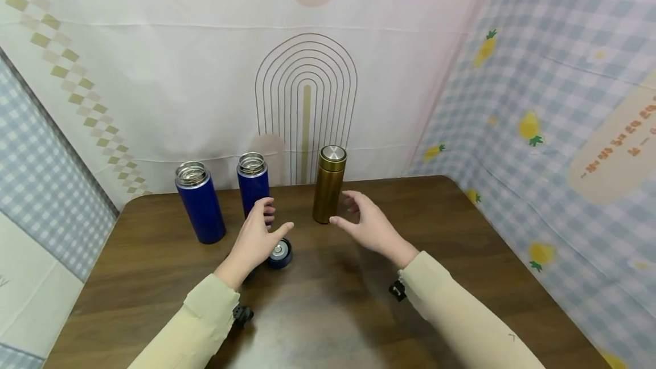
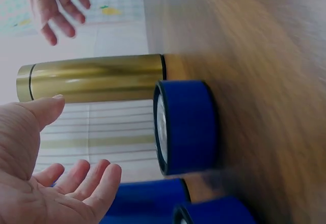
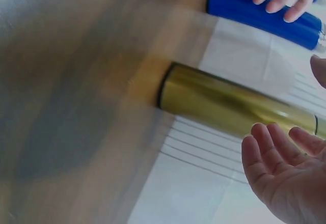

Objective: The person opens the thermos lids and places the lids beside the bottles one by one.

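Observation:
A gold thermos bottle [image 1: 327, 195] with its lid on stands upright at the back middle of the table. My right hand [image 1: 373, 226] is just to its right, fingers loosely bent, holding nothing. Two dark blue thermos bottles stand to the left with their steel mouths uncovered: one farther left [image 1: 202, 209], one nearer the middle [image 1: 253, 188]. In front of the nearer one hovers my left hand [image 1: 256, 241], thumb apart from the relaxed fingers, nothing in it. A blue lid [image 1: 279, 255] rests inside-up beside that hand. Another blue lid [image 2: 219, 211], mostly hidden in the head view, shows in the left wrist view.
The brown wooden table [image 1: 318, 323] ends at a hanging white cloth [image 1: 220, 73] behind the bottles. Blue checked cloth [image 1: 517, 73] hangs on the right side, and more hangs at the left.

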A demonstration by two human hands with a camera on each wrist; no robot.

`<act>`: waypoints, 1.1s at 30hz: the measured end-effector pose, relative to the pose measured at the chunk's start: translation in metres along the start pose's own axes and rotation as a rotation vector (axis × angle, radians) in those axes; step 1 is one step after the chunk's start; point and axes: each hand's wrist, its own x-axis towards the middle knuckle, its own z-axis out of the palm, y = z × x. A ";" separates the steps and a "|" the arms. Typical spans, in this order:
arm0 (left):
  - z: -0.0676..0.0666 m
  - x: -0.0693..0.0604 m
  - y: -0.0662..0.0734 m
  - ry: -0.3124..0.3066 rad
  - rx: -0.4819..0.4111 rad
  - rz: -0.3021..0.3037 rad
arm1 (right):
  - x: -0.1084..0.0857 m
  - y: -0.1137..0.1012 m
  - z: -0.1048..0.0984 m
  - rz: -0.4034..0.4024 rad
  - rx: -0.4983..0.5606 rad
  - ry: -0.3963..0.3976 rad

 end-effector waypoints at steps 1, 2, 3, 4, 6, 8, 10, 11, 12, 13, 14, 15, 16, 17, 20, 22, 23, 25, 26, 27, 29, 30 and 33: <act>0.002 0.003 0.002 -0.007 -0.004 -0.001 | 0.003 0.000 -0.004 0.000 0.011 0.015; 0.005 0.007 0.004 -0.015 -0.010 -0.004 | 0.006 -0.001 -0.007 0.002 0.025 0.032; 0.007 0.010 0.006 -0.021 -0.018 -0.008 | 0.009 -0.001 -0.010 0.004 0.042 0.046; 0.010 0.014 0.008 -0.027 -0.026 -0.011 | 0.013 -0.002 -0.013 0.007 0.060 0.061; 0.016 0.021 0.012 -0.040 -0.043 -0.011 | 0.019 -0.004 -0.018 0.018 0.102 0.088; 0.022 0.028 0.016 -0.047 -0.059 -0.008 | 0.026 -0.007 -0.023 0.035 0.136 0.109; 0.027 0.034 0.019 -0.051 -0.079 -0.003 | 0.033 -0.010 -0.027 0.058 0.158 0.121; 0.030 0.036 0.021 -0.052 -0.091 -0.004 | 0.036 -0.010 -0.028 0.067 0.168 0.124; 0.033 0.038 0.022 -0.054 -0.102 -0.002 | 0.039 -0.012 -0.030 0.075 0.173 0.125; 0.035 0.040 0.024 -0.056 -0.114 0.000 | 0.043 -0.013 -0.031 0.081 0.180 0.127; 0.037 0.042 0.026 -0.061 -0.126 0.003 | 0.046 -0.014 -0.032 0.085 0.187 0.129; 0.040 0.044 0.028 -0.067 -0.139 0.007 | 0.049 -0.014 -0.033 0.091 0.193 0.129; 0.042 0.046 0.030 -0.075 -0.151 0.011 | 0.052 -0.015 -0.033 0.092 0.200 0.129; 0.043 0.048 0.033 -0.082 -0.158 0.015 | 0.054 -0.015 -0.034 0.093 0.205 0.130; 0.048 0.055 0.038 -0.106 -0.155 0.030 | 0.060 -0.015 -0.033 0.092 0.221 0.131; 0.050 0.059 0.041 -0.122 -0.140 0.043 | 0.062 -0.015 -0.032 0.086 0.230 0.121; 0.051 0.061 0.042 -0.128 -0.129 0.053 | 0.062 -0.015 -0.031 0.086 0.230 0.118; 0.052 0.064 0.043 -0.140 -0.117 0.072 | 0.063 -0.015 -0.030 0.083 0.229 0.107; 0.053 0.065 0.044 -0.142 -0.109 0.083 | 0.064 -0.015 -0.029 0.083 0.229 0.101; 0.054 0.066 0.044 -0.143 -0.108 0.095 | 0.064 -0.015 -0.029 0.084 0.228 0.098; 0.056 0.068 0.044 -0.137 -0.118 0.113 | 0.064 -0.015 -0.028 0.087 0.224 0.093; 0.057 0.068 0.043 -0.132 -0.127 0.120 | 0.064 -0.016 -0.027 0.090 0.223 0.090; 0.060 0.067 0.042 -0.111 -0.180 0.135 | 0.065 -0.016 -0.026 0.102 0.214 0.082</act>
